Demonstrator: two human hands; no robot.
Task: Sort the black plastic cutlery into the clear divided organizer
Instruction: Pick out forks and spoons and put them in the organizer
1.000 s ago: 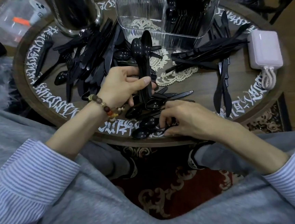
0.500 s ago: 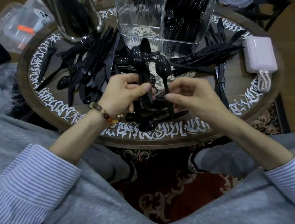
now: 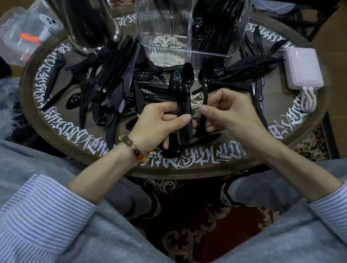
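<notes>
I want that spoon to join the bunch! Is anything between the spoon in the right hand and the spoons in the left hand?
No. Only a small open gap separates the single spoon from the spoon bunch.

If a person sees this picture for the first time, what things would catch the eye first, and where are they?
Probably the two hands at centre: the left hand grips a bundle of black spoons upright, and the right hand pinches a single spoon beside it. Behind them stands the clear organizer, with a heap of black cutlery to its left.
</notes>
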